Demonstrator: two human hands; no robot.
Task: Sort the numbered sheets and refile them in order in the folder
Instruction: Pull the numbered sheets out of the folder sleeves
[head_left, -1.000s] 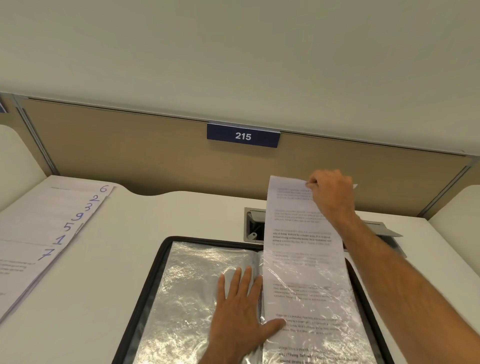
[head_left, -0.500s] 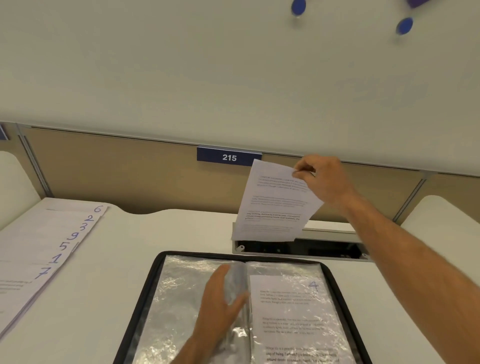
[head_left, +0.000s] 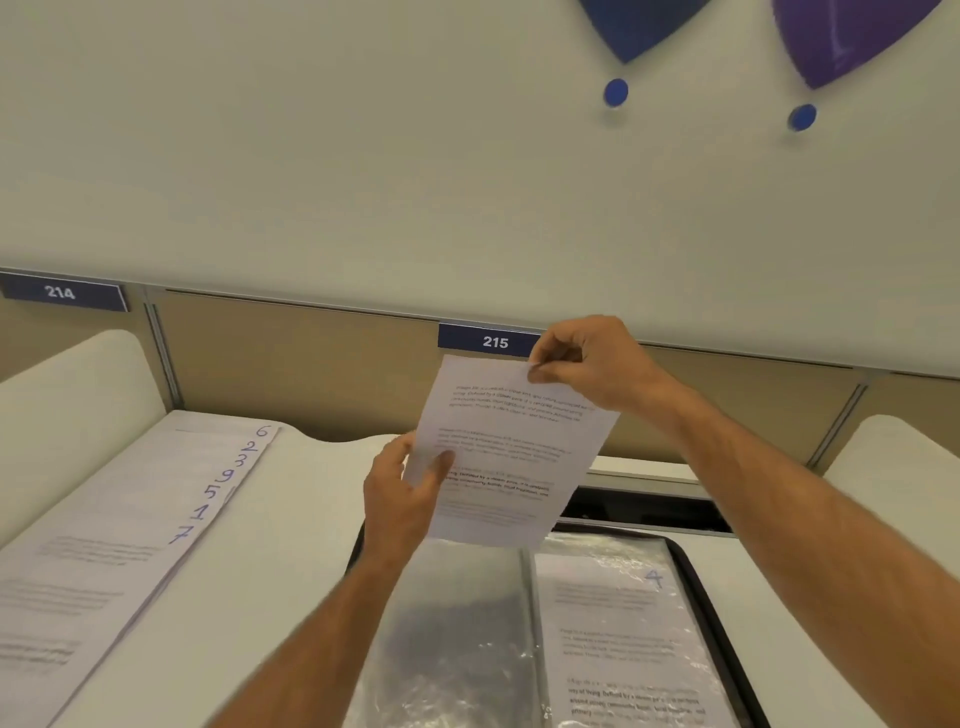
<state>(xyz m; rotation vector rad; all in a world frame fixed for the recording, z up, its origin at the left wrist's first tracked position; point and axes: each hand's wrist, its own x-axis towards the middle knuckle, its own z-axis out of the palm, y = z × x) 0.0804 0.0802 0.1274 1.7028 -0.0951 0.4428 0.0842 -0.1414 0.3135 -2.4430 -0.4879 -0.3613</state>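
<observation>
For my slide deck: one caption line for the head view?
Both hands hold a printed sheet above the open folder, numbered sheets fanned left.

— What's up in the air?
— One printed sheet (head_left: 511, 452), tilted, above my open black folder (head_left: 696, 571) — sleeve shows sheet 4 (head_left: 623, 639).
— The rest?
— Fanned stack (head_left: 130, 519) far left on the desk: 6, 2, 3, 9, 5, 1, 7.

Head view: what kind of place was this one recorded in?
Probably a shared study hall or open office with numbered desks: plates reading 214 and 215 on the tan divider panel, white side partitions, and a cable hatch in the desktop.
</observation>
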